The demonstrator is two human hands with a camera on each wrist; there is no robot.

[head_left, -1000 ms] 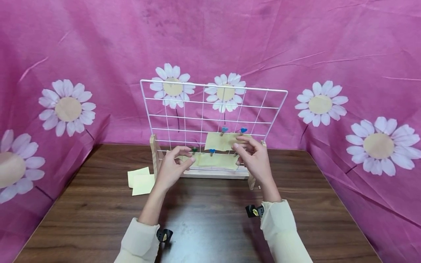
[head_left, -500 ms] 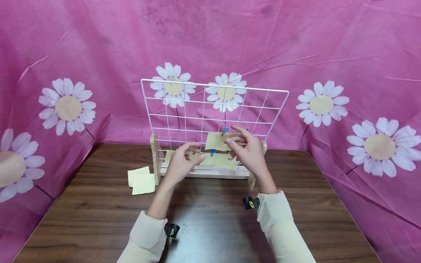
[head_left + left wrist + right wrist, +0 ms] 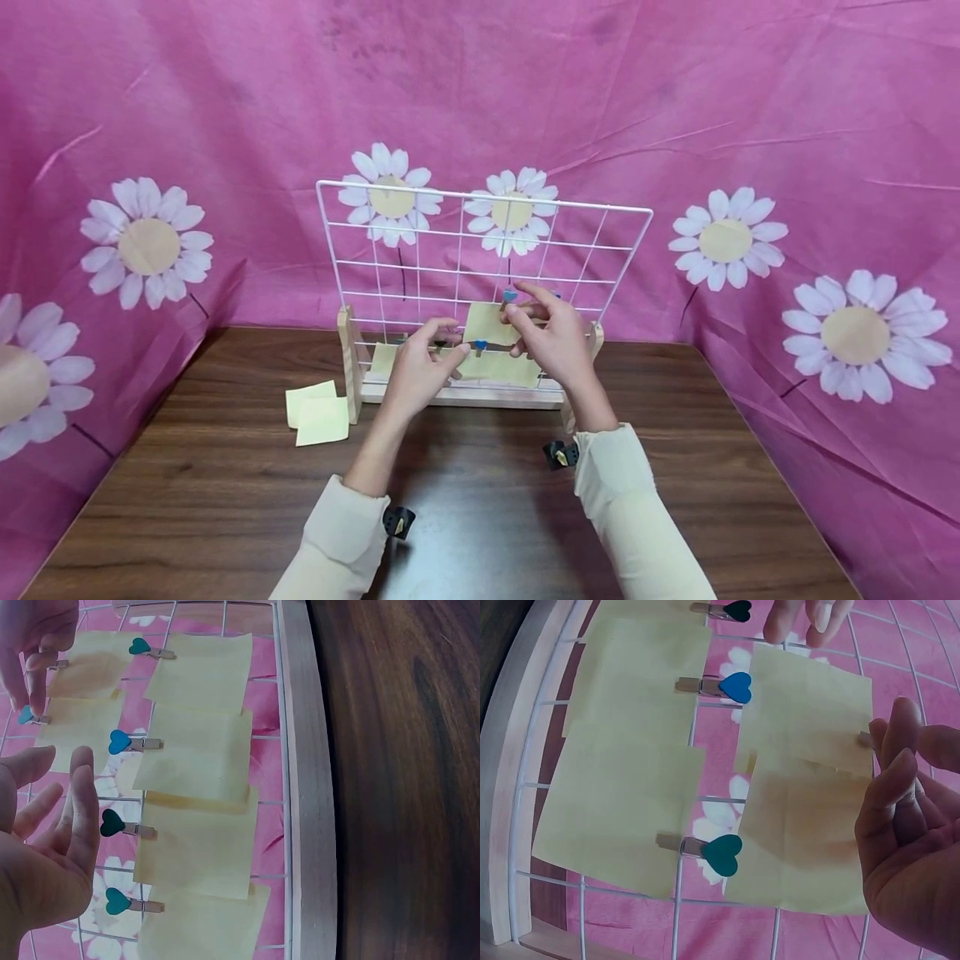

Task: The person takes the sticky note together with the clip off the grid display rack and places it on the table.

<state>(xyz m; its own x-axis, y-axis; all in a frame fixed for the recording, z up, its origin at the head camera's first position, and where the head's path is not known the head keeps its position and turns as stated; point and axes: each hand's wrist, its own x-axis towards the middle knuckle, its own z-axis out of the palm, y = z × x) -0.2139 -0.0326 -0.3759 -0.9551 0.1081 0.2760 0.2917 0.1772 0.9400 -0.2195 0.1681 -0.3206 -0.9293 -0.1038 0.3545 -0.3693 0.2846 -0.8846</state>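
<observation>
My right hand is at the upper row of pale yellow paper notes. Its thumb and index finger pinch the small wooden clothespin with a light blue heart, which clips a note to the white wire grid; its fingers partly cover it in the right wrist view. My left hand hovers before the lower row, fingers loosely bent and holding nothing. Lower notes hang from clothespins with blue and green hearts. A dark blue heart farther right is mostly hidden.
Two loose yellow notes lie overlapping on the brown wood table, left of the stand. Light wooden uprights and a base bar hold the grid. A pink cloth with daisies hangs behind.
My right hand has moved left from near the dark blue heart clothespin to the light blue one. My left hand has shifted right along the lower row.
</observation>
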